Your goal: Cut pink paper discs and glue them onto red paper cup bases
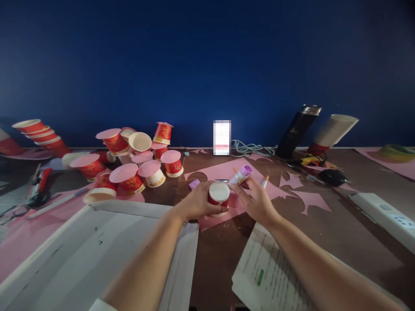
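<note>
My left hand (196, 201) is wrapped round a red paper cup (218, 199), which stands upside down with its pale base facing up. In my right hand (257, 199) is a glue stick (240, 175), white with a purple end, tilted beside the cup. A small purple cap (194, 185) lies just behind my left hand. Under the cup spreads a pink paper sheet (212, 172) with rounded pieces cut out of its edges. To the left, several red cups (126, 179) stand upside down with pink paper discs on their bases.
Stacked cups (43, 136) lean at far left. A white box lid (129, 255) fills the near left, printed papers (269, 268) the near right. Pink scraps (313, 202), a black thermos (296, 131), a coiled cable (251, 148) and a power strip (385, 218) lie rightward.
</note>
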Available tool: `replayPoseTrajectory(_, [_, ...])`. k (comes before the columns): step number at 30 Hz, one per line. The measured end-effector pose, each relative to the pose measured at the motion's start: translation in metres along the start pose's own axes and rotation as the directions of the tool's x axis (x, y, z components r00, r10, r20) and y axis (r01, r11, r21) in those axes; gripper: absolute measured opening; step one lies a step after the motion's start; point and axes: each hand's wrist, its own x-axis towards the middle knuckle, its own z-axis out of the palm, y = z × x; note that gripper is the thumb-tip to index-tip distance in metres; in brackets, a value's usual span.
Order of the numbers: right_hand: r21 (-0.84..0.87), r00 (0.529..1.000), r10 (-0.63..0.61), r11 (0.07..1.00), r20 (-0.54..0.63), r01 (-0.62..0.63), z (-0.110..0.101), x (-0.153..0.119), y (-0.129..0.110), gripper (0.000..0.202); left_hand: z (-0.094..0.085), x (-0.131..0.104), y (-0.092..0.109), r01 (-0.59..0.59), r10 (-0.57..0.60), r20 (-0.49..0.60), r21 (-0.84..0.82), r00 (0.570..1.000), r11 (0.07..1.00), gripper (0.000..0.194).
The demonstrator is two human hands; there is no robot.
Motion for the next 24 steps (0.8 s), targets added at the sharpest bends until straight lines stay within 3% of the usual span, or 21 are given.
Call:
replayPoseTrajectory(5, [0.218, 0.995, 0.078, 0.974, -0.064, -0.062, -0.005, 0.001, -0.001, 0.031, 0.004, 0.0, -0.003, 0.042, -0.04, -0.033, 0.074, 0.999, 0.996, 0.07])
replayPoseTrajectory(10, [0.234, 0.999, 0.019, 0.972, 0.035, -0.027, -0.005, -0.001, -0.001, 0.045, -0.002, 0.0, -0.005, 0.099, -0.099, -0.006, -0.005, 0.995, 0.995, 0.092])
replayPoseTrajectory(15, [0.188, 0.995, 0.001, 0.982, 0.097, -0.019, -0.002, -0.003, 0.001, 0.047, 0.002, 0.001, -0.006, 0.11, -0.11, 0.005, -0.042, 0.994, 0.993, 0.09])
replayPoseTrajectory(18, [0.176, 0.996, 0.005, 0.984, 0.088, -0.021, -0.002, -0.003, 0.0, 0.046, 0.011, 0.003, -0.008, 0.088, -0.09, -0.096, -0.02, 0.991, 0.996, 0.093])
replayPoseTrajectory(21, [0.155, 0.998, 0.023, 0.987, 0.053, -0.031, -0.001, -0.002, -0.002, 0.041, 0.016, 0.004, -0.01, 0.099, -0.093, -0.161, 0.026, 0.982, 0.995, 0.074])
replayPoseTrajectory(24, [0.158, 0.995, 0.094, 0.983, -0.015, -0.091, -0.001, 0.0, -0.002, 0.035, 0.015, 0.004, -0.011, 0.076, -0.069, -0.139, 0.043, 0.988, 0.996, 0.064])
